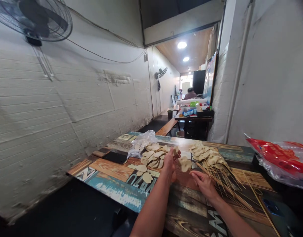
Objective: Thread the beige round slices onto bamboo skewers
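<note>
Beige slice [185, 164] sits on a stick [190, 170] in the right hand [203, 185].

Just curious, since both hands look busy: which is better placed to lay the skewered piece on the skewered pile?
Probably the right hand: it grips the stick and is closer to the skewered pile. The left hand is nearer the loose slices.

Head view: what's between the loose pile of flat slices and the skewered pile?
In the head view: the left hand and, on the stick held in the right hand, a pale slice, between the loose pile and the skewered pile.
</note>
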Demonstrator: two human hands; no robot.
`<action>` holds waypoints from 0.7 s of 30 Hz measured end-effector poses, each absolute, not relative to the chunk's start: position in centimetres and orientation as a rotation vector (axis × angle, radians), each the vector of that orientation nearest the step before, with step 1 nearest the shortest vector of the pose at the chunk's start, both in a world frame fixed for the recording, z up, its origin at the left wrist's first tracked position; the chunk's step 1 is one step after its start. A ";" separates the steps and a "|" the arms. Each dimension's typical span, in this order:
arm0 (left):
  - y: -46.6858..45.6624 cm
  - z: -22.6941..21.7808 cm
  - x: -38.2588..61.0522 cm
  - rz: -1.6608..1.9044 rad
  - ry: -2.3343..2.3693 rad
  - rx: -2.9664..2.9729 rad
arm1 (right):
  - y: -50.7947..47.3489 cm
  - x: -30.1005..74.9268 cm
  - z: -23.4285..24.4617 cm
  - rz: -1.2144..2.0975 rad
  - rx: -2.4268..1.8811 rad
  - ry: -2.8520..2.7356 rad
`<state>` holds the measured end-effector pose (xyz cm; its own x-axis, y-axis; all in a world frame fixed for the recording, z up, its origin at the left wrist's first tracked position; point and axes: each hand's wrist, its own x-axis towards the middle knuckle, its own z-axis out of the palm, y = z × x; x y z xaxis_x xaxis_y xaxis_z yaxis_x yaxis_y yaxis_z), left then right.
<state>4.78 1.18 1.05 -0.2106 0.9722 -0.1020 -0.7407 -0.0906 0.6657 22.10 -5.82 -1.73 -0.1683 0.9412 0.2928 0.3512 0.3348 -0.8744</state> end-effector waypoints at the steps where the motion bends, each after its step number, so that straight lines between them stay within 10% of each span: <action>1: 1.2 1.1 4.8 1.669 0.701 0.438 | -5.8 22.1 -1.9 0.836 -1.158 -1.700; 21: 0.8 0.4 5.7 1.455 0.815 0.598 | -6.1 21.4 -2.4 0.701 -1.222 -1.647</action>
<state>5.68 0.78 0.44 -0.0628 0.9910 -0.1183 -0.6186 0.0544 0.7839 21.41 -6.11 -2.39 -0.0652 0.9367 0.3439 0.4017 0.3401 -0.8503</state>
